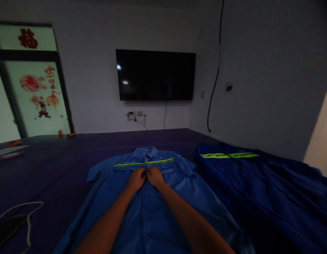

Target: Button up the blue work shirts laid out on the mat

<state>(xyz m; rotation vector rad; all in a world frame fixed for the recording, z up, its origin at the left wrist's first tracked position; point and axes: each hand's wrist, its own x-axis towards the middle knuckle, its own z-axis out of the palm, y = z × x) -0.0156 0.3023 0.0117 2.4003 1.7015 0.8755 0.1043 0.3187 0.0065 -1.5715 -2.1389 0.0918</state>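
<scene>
A blue work shirt (105,192) lies spread out face up, its collar pointing away from me and yellow-green reflective stripes across the chest. My left hand (137,178) is closed on the front button edge, just below the stripes. Close beside it, my right hand (155,176) pinches the same edge from the other side. Between the fingertips, the fabric and any button are hidden. Nearer to me, a button (148,230) shows on the front strip.
A darker blue garment (248,187) with a reflective stripe lies at the right. At the lower left are a dark flat object (10,227) and a white cable (29,225). A television (155,76) hangs on the far wall; a black cable (215,84) dangles at the right.
</scene>
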